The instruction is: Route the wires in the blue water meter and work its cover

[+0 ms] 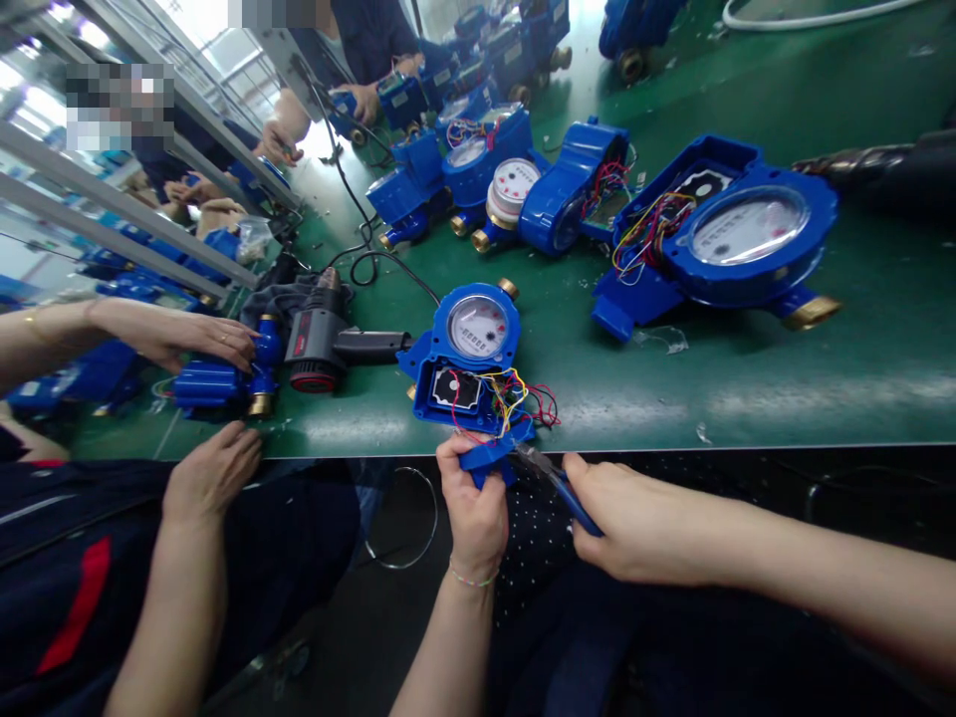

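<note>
At the edge of the green bench (784, 398) the person's left hand (474, 503) pinches a small blue cover (489, 456) just below an open blue meter (470, 363), whose coloured wires (515, 398) spill out of its lower compartment. The right hand (634, 518) grips blue-handled pliers (557, 483), tips up at the wires. To the left lies a heat gun (321, 334), and a co-worker's hands (201, 344) hold another meter (216, 383). More open meters (717, 239) sit farther back.
</note>
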### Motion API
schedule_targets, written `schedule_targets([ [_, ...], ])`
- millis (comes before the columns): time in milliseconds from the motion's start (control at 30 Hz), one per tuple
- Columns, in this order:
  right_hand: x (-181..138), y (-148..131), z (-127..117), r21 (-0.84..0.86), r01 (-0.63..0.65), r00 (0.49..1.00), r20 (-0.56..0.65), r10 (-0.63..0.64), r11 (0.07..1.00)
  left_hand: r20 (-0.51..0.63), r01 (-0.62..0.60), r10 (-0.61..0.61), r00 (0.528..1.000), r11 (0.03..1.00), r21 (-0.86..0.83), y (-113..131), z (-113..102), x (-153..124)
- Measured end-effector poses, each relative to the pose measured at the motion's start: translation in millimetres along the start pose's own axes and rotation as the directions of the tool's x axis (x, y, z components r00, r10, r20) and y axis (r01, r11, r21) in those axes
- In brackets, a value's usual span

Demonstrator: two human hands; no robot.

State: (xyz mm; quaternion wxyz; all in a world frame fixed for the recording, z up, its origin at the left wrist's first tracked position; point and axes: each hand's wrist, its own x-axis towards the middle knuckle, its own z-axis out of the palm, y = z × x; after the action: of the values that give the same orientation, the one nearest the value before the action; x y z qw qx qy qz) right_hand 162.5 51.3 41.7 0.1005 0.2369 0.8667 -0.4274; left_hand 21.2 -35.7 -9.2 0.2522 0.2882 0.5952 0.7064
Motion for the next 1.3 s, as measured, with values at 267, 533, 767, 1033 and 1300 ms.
schedule_targets([
  [267,-4.7,-4.2,4.6,0.179,-0.095,0.995,0.022,0.093,0.979,-0.023,0.049,-0.051,0.998,0.995,-0.088,3.9,1.9,2.6],
  [533,-8.7,-7.4,-1.2,0.217,-0.1,0.991,-0.071,0.118,0.971,-0.011,0.039,-0.04,0.999,0.996,-0.084,2.7,0.0,1.5],
  [767,-25.6,-0.5,-4.0,0.155,-0.133,0.989,-0.041,0.141,0.979,-0.074,0.124,-0.135,0.988,0.983,-0.137,8.8,5.7,1.8],
  [1033,-28.3,17.4,11.1,-0.086,-0.106,0.926,-0.37,0.067,0.991,0.061,0.585,-0.597,0.8,0.754,-0.298,52.3,14.9,-4.3],
  [1300,-52.4,49.0,22.8,-0.316,-0.149,0.796,-0.6,-0.076,0.937,0.146,0.676,-0.677,0.721,0.643,-0.359,41.3,18.6,-9.5],
])
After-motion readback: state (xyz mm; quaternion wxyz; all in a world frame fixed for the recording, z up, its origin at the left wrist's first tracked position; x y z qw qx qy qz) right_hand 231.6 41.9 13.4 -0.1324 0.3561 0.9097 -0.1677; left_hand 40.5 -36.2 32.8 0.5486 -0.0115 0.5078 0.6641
